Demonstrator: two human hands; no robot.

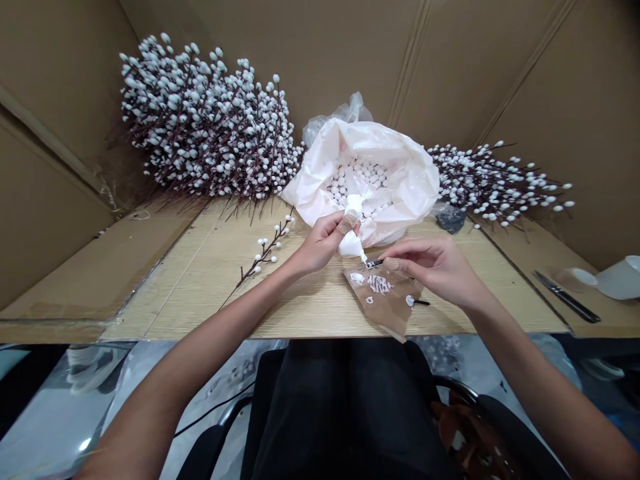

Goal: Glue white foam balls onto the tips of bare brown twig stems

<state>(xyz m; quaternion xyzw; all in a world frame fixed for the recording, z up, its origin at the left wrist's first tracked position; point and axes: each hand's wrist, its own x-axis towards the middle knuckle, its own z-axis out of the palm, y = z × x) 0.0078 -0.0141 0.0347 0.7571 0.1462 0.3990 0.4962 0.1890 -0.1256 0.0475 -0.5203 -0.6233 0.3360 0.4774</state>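
My left hand point(327, 239) is wrapped round a white squeeze bottle point(351, 247), its narrow nozzle pointing down. The nozzle tip meets a short black stick point(375, 264) with white paste on its end. My right hand point(435, 265) pinches that stick between thumb and fingertips. Under both lies a brown cardboard piece point(389, 312) with several dabs of white paste and another short black stick point(421, 303). Behind my hands stands a white plastic bag point(415, 160) holding many white berries point(367, 175). A single berry stem point(265, 252) lies left of my left hand.
A large heap of white-berry stems point(205, 127) lies at the back left, a smaller bunch point(493, 183) at the back right. A dark-handled knife or scissors point(570, 298) and a white cup point(620, 278) are at the far right. Cardboard walls point(340, 47) enclose the table.
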